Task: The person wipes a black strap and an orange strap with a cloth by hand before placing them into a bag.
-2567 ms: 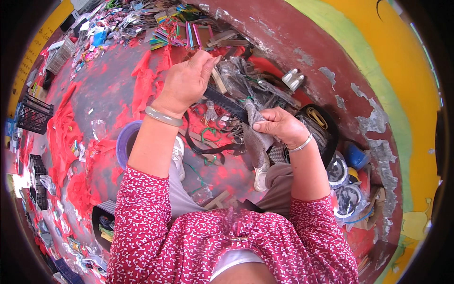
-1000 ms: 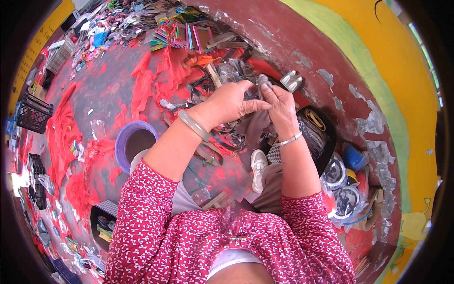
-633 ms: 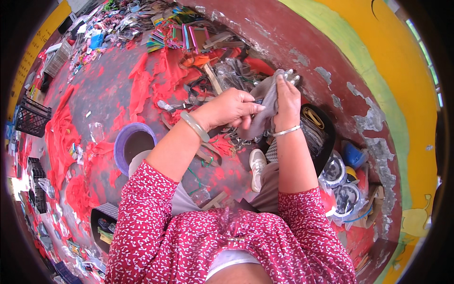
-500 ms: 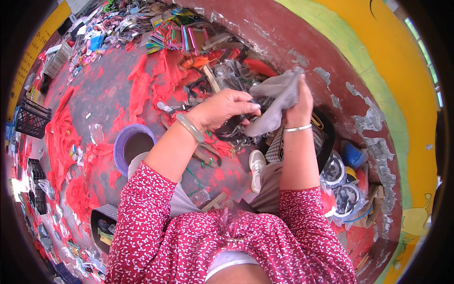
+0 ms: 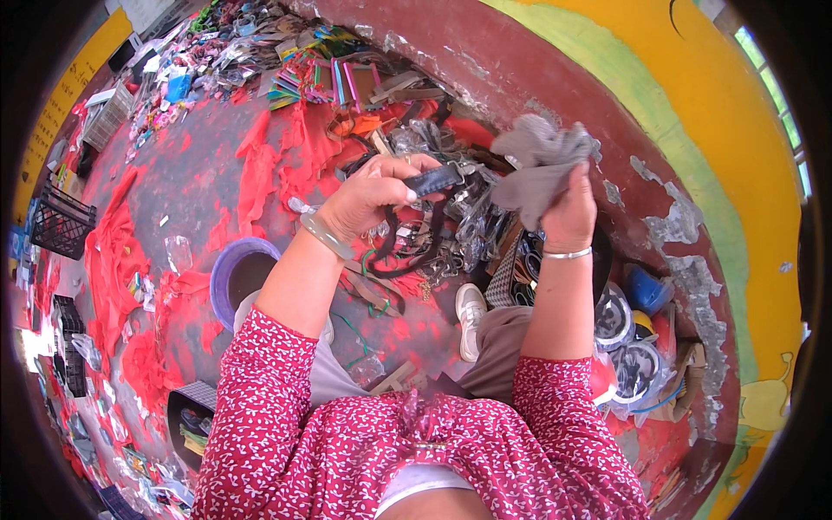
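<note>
Jutting from the left hand (image 5: 381, 198), whose fingers are closed on it, a dark strap (image 5: 433, 180) is up and to the right of the purple bucket (image 5: 217, 290). Farther right of the bucket, the right hand (image 5: 568, 215) has its fingers gripping a crumpled grey cloth (image 5: 539, 165). A white shoe (image 5: 470, 322) rests on the floor right of the bucket; a black crate (image 5: 62, 222) sits well to its left.

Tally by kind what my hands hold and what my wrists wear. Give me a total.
Grey cloth: 1, in the right hand
Dark strap: 1, in the left hand
Bracelets: 2, one on each wrist
Total: 4
</note>
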`<state>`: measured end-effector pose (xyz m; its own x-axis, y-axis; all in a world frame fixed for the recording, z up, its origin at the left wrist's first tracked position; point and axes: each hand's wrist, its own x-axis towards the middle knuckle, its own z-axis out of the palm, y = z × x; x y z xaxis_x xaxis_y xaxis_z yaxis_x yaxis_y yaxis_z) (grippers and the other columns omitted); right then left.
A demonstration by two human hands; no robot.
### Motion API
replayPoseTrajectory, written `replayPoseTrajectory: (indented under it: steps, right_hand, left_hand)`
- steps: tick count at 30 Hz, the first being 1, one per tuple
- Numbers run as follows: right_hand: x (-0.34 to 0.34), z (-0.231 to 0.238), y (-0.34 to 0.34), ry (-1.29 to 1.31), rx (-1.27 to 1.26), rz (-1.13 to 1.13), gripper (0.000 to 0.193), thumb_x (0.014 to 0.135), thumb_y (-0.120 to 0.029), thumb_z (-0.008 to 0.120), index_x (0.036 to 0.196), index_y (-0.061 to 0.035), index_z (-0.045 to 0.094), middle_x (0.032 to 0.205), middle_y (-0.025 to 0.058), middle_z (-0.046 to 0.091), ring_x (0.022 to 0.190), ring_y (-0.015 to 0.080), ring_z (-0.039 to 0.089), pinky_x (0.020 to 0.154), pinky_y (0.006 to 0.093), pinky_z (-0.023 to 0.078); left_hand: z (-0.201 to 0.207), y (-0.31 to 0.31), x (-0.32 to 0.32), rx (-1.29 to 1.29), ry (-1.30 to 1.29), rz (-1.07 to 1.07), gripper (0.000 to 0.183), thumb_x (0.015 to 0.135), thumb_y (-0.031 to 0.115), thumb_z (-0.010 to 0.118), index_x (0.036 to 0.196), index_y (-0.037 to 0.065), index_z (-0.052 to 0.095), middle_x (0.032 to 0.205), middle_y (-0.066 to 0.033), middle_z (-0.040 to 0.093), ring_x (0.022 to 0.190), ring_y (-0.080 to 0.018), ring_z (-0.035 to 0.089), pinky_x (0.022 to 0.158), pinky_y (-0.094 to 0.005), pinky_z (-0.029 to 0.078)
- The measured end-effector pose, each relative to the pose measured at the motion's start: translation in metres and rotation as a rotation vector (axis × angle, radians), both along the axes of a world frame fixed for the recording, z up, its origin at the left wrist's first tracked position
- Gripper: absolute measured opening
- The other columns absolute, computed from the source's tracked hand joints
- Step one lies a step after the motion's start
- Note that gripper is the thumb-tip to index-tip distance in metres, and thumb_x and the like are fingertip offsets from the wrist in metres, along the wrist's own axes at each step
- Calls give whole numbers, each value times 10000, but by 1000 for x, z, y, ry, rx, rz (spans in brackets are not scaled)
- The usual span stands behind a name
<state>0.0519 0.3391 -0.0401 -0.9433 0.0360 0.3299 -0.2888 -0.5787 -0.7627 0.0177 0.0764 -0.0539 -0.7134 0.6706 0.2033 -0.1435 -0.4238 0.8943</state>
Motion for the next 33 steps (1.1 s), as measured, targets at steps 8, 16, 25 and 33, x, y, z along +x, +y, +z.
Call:
replayPoseTrajectory:
  steps: [8, 16, 25, 33]
  right_hand:
    - [7, -1, -64, -118, 569, 163, 192, 871, -124, 528, 1014, -15, 596, 836, -1, 579, 766, 85, 544, 680, 220, 448]
    - [-6, -24, -66, -19, 901, -483, 122, 872, -99, 519, 930, -10, 579, 723, 37, 598, 641, 78, 490, 595, 242, 423]
    - [-10, -32, -65, 11, 560, -231, 143, 904, -115, 487, 989, -25, 558, 843, -9, 586, 751, 50, 494, 677, 200, 429]
    - [-15, -3, -24, -220, -306, -173, 363, 911, -366, 427, 1141, -91, 482, 1053, 77, 559, 950, 221, 543, 814, 380, 444]
  left_hand:
    - [5, 2, 9, -326, 277, 15, 281, 608, 195, 553, 729, -50, 617, 972, -106, 557, 938, -177, 483, 813, -284, 366]
    - [3, 17, 15, -227, 407, 13, 240, 638, 156, 553, 751, -43, 627, 991, -87, 549, 884, -145, 495, 775, -265, 394]
    - [-5, 31, 11, -418, -9, -83, 266, 802, 167, 618, 997, -5, 561, 830, -29, 594, 716, -71, 550, 626, -218, 458]
    - [4, 27, 14, -354, -197, 29, 245, 770, 128, 665, 965, 27, 558, 799, -31, 624, 396, -5, 353, 356, -155, 254]
